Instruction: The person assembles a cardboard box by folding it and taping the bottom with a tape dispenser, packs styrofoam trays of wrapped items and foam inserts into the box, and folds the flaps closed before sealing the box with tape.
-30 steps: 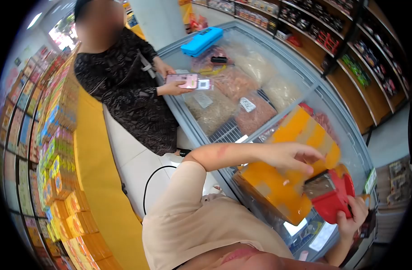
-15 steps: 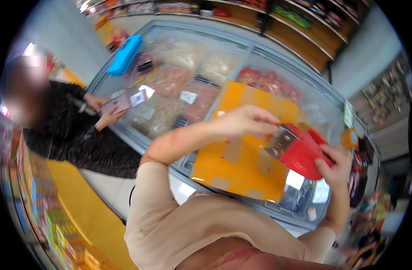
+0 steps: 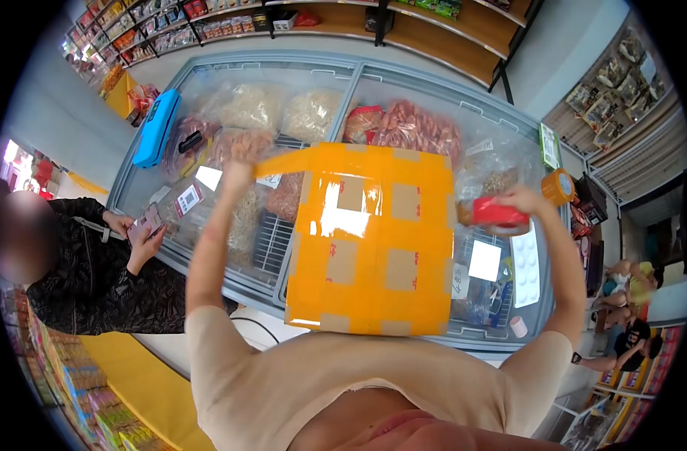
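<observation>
A cardboard box (image 3: 345, 263), covered in crossing bands of yellow packing tape with bare brown squares between, rests on the chest freezer's glass lid in front of me. My left hand (image 3: 238, 174), slightly blurred, is closed on the end of a yellow tape strip (image 3: 283, 161). The strip stretches from the box's far left corner to my fingers. On the box's right side, my right hand (image 3: 527, 201) grips a red tape dispenser (image 3: 497, 216). The dispenser is smeared by motion, and its cutter edge cannot be made out.
Bagged frozen food lies under the freezer (image 3: 352, 75) glass. A blue device (image 3: 157, 128) sits at the left, a yellow tape roll (image 3: 557, 188) at the right edge. A white blister-like tray (image 3: 525, 270) lies at right. A person in black (image 3: 110, 278) holds a phone (image 3: 146, 225).
My hands, earlier together at the dispenser over the box, are now far apart. My left hand has moved left with the tape end; the dispenser is right of the box. The view has shifted.
</observation>
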`<state>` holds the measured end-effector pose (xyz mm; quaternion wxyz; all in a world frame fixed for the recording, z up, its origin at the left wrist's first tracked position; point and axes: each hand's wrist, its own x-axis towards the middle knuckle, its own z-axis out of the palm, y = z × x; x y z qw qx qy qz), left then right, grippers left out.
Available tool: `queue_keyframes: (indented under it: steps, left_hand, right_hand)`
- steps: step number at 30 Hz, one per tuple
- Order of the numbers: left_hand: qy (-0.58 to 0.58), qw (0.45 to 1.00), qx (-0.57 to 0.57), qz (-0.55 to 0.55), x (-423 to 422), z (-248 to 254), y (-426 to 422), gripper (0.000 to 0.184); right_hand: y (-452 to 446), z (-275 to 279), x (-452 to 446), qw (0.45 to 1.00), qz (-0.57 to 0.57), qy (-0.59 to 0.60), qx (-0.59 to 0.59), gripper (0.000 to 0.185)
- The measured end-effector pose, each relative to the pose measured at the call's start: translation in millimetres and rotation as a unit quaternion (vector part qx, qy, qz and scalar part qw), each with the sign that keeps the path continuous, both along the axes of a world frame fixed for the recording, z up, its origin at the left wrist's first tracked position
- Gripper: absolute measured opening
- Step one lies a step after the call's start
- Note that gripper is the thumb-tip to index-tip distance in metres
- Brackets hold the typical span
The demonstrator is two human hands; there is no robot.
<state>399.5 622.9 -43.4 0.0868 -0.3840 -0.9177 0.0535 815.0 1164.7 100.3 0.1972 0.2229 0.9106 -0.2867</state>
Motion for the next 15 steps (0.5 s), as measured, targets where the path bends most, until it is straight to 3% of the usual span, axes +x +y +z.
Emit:
queue_keyframes:
  steps: [1, 2, 4, 6, 8, 9, 11, 15]
  left_hand:
    - [-0.096, 0.923, 0.315, 0.199, 60, 20, 44, 0.023]
    - [-0.093, 0.981, 0.15, 0.079, 72, 1, 53, 0.024]
    - [-0.243, 0.947, 0.18, 0.107, 128, 34, 95, 0.027]
    - [-0.252, 0.941, 0.212, 0.074, 119, -16, 104, 0.03]
    - [-0.295, 0.885, 0.36, 0.021, 87, -96, 113, 0.034]
    - [-0.231, 0.951, 0.195, 0.068, 104, -72, 111, 0.036]
    - [-0.237, 0.95, 0.185, 0.088, 116, -36, 119, 0.037]
    - [-0.263, 0.944, 0.113, 0.164, 130, 15, 110, 0.042]
  right_hand:
    - [0, -32, -8, 0.999, 0.04, 0.005, 0.032, 0.045]
    - [-4, -50, -15, 0.995, 0.081, 0.005, 0.063, 0.047]
    - [-38, -45, -33, 0.998, 0.031, -0.046, -0.012, 0.051]
    - [-53, -46, -42, 0.996, 0.061, -0.053, 0.022, 0.05]
    - [-66, -20, -67, 0.992, 0.09, -0.039, 0.075, 0.049]
    - [-85, -3, -68, 0.985, 0.102, -0.042, 0.133, 0.048]
    - [-112, 1, -64, 0.973, 0.117, -0.045, 0.195, 0.047]
    - [-128, -54, -38, 0.909, 0.262, 0.051, 0.321, 0.045]
